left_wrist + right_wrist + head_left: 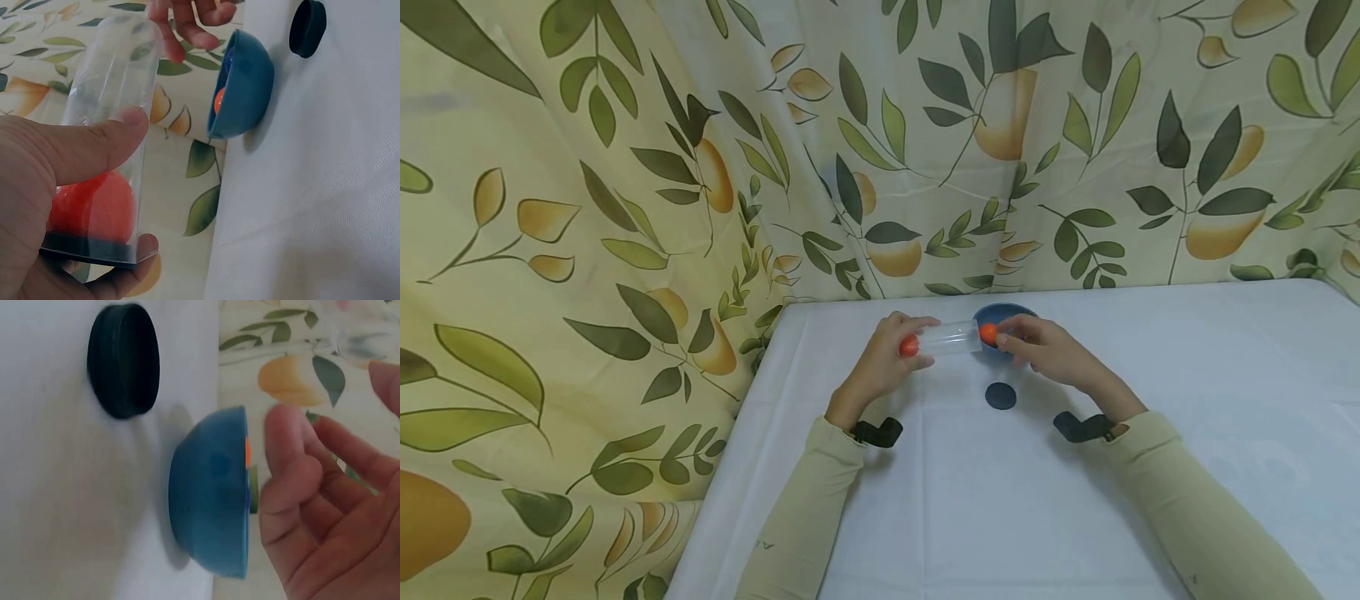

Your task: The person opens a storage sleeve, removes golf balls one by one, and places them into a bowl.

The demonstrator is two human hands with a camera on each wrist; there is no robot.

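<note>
The left grip (880, 364) clasps the clear tube (953, 339) around its red ball (97, 206), likely leaving the far end accessible to the loosely bent, apparently unloaded right grip (1043, 346), beside which the blue bowl (209, 494) presumably places an orange ball (219, 101) within reach.

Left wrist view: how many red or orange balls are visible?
2: a red ball inside the clear tube, an orange ball in the blue bowl. The bowl may hide more.
</note>
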